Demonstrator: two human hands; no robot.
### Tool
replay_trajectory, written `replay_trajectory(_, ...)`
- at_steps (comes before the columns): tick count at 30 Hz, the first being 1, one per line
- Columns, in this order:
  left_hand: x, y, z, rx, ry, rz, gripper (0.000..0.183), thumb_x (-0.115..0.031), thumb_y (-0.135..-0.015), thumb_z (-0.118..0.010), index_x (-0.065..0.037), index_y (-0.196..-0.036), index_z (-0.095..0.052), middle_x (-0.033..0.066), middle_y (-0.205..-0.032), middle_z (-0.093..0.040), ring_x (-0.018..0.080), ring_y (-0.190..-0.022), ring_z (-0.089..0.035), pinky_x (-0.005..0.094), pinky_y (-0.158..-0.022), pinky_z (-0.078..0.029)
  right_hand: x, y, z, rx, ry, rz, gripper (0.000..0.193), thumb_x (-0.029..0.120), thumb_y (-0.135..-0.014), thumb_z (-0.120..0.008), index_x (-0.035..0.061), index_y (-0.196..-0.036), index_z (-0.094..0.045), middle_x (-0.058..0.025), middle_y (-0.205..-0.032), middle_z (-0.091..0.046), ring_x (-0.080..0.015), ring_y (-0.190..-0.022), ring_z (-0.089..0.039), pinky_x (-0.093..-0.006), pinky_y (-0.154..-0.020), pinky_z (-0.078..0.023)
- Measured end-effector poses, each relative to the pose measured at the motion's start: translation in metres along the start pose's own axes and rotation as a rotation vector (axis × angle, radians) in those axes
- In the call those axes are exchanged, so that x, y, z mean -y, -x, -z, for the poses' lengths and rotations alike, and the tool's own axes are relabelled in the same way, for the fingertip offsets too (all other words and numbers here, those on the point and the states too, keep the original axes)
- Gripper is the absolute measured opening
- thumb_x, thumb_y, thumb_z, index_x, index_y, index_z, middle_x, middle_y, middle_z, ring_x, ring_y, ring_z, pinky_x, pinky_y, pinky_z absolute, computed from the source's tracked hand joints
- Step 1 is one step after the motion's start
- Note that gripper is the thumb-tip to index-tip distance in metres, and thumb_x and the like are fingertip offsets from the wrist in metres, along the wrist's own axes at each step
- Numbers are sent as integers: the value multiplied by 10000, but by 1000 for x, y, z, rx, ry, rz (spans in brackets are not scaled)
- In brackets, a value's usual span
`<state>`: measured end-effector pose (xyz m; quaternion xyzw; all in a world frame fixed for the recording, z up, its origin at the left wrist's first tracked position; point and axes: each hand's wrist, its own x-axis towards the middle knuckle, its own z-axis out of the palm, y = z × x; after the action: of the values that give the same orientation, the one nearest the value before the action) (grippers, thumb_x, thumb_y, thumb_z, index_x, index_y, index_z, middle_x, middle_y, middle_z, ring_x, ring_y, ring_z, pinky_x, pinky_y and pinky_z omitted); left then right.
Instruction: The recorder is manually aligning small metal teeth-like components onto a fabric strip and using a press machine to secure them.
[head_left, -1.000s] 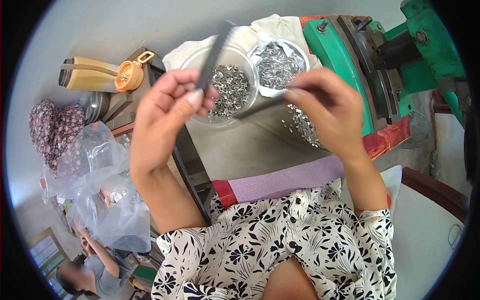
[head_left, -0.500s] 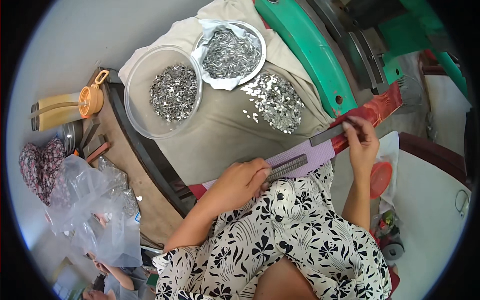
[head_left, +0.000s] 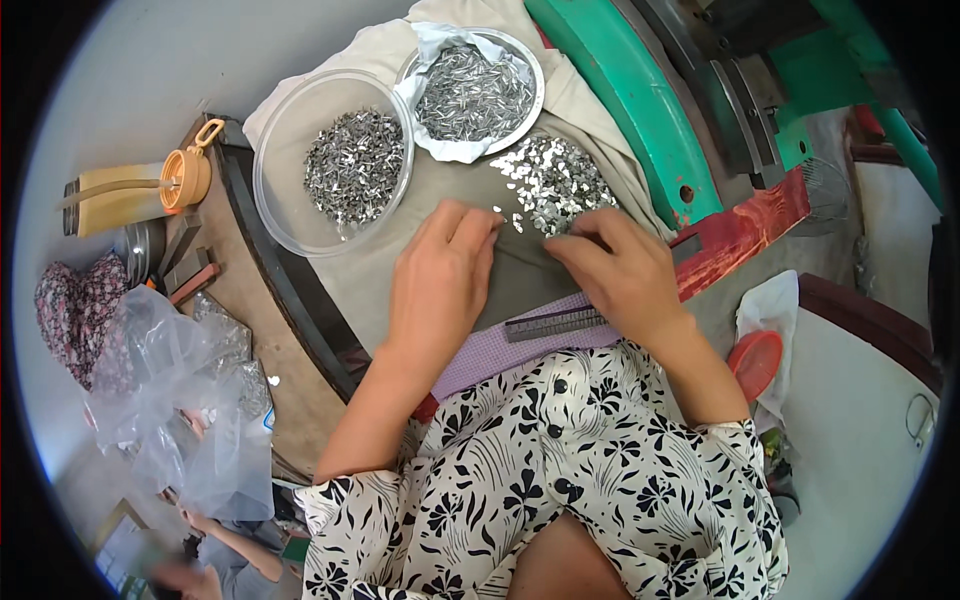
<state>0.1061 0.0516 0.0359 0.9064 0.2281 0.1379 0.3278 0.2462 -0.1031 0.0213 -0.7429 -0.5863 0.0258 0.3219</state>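
A pile of small shiny silver metal pieces (head_left: 560, 180) lies on the beige cloth in front of me. At its near edge is my right hand (head_left: 630, 275), thumb and fingers drawn together; whatever they pinch is hidden. My left hand (head_left: 437, 272) is beside a few stray pieces left of the pile, fingers curled and pressed together, their contents too small to make out. A dark ribbed metal strip (head_left: 550, 325) rests on the purple checked cloth (head_left: 480, 362) by my lap. Partly behind my right hand lies a flat dark bar (head_left: 686, 247).
Beyond my left hand stands a clear plastic tub (head_left: 285, 165) of small metal bits. Next to it, a cloth-lined metal bowl (head_left: 537, 95) holds thin metal pins. A green machine frame (head_left: 630, 110) bounds the right. Plastic bags (head_left: 190, 400) and another person's arm (head_left: 240, 545) are at left.
Both hands have left the dark strip and bar and moved forward to the silver pile. The strip and bar now lie on the cloth. My view has shifted slightly.
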Motion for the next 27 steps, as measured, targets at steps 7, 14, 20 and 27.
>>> replay_trajectory(7,14,-10,-8,49,-26,-36,113,-36,-839,-668,-39,-951,-656,123,-876,-577,339,-826,-626,453,-702,-506,-11,-35,-18,88,95,186,66,124,-743,-649,85,-789,-624,-38,-919,-566,-202,-846,-612,-330,-659,-516)
replay_trajectory(14,17,-15,-9,34,-33,-48,85,-51,-854,-654,-28,-927,-617,125,-889,-556,339,-819,-619,456,-689,-500,-5,-47,-24,119,137,272,99,131,-747,-644,61,-813,-619,-45,-1020,-585,-209,-942,-583,-346,-765,-498)
replay_trajectory(20,7,18,13,44,-2,-4,101,-41,-830,-687,-42,-913,-630,112,-883,-563,326,-803,-617,436,-677,-506,15,-18,0,86,-37,211,194,118,-692,-737,53,-801,-590,-64,-1129,-619,-276,-1021,-589,-410,-838,-489)
replay_trajectory(27,-3,68,5,103,103,-28,173,-54,-741,-739,-51,-904,-679,55,-914,-605,263,-794,-614,381,-675,-515,28,25,-7,131,-102,148,252,127,-617,-798,108,-822,-652,-20,-1059,-643,-254,-961,-598,-389,-804,-458)
